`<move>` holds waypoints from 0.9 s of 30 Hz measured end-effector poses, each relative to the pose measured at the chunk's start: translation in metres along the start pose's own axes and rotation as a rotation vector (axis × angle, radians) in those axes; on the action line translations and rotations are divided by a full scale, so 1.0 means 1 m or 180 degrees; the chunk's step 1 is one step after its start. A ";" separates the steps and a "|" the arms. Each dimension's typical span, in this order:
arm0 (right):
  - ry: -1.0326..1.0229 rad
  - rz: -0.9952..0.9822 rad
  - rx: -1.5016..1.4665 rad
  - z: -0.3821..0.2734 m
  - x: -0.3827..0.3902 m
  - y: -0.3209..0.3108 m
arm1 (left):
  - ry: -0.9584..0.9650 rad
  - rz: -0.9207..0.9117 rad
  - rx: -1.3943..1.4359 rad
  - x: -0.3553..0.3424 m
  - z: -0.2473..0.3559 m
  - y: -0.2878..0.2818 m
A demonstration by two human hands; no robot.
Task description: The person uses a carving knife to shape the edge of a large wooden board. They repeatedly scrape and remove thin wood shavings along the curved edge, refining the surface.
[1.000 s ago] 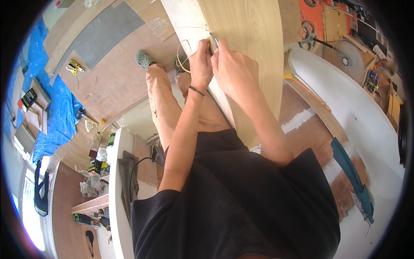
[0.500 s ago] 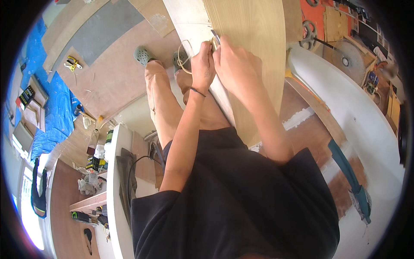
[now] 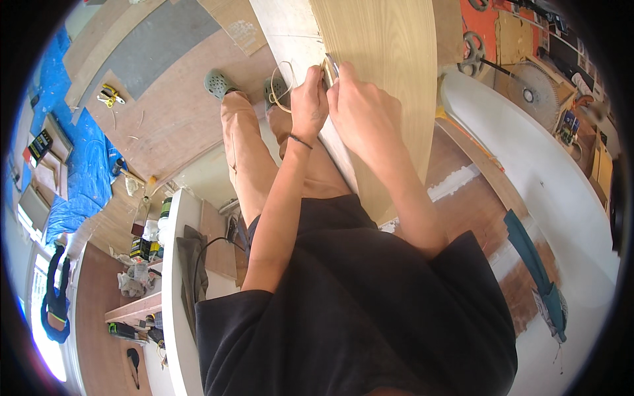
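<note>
My left hand is closed on a thin pale strip, which loops out past the wrist on the left. Close beside it, my right hand grips a slim metal-tipped tool, probably a cutter; its handle is hidden in the fist. Both hands meet at the long edge of a light wood-grain panel. The tool's tip lies against that edge. A paler whitish face runs along the panel's left side. The far end of the strip is hidden between my fingers.
Yellow-handled pliers lie on the floor boards at left. White shelving stands near my left side. A fan sits at far right behind a white curved panel. Another person shows at the far-left edge.
My right hand and the tool have shifted very slightly right and nearer to me. The strip's loop has moved a little. At far left, the other person's outline has changed, showing more blue.
</note>
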State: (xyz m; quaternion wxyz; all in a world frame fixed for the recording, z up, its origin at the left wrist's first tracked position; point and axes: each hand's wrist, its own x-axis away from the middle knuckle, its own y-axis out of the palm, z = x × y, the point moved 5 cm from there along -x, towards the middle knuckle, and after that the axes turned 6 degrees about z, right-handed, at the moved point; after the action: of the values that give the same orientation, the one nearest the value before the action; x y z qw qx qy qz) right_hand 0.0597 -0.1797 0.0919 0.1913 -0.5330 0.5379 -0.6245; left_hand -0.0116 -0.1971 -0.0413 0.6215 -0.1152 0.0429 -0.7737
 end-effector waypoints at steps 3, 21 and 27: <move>-0.0060 -0.0052 0.0093 -0.001 -0.005 0.004 | -0.0023 -0.0031 0.0004 0.013 -0.017 0.005; 0.0048 -0.0050 0.0077 0.006 0.014 0.002 | -0.0017 -0.0062 -0.0144 0.009 -0.009 0.002; 0.0100 -0.0053 0.0032 0.006 0.009 0.006 | -0.0033 -0.0035 -0.0049 0.013 -0.013 0.003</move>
State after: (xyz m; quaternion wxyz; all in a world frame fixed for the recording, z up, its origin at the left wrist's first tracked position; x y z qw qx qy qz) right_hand 0.0594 -0.1920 0.0896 0.1804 -0.5266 0.5332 -0.6370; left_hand -0.0139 -0.2112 -0.0526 0.6166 -0.1242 0.0450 -0.7761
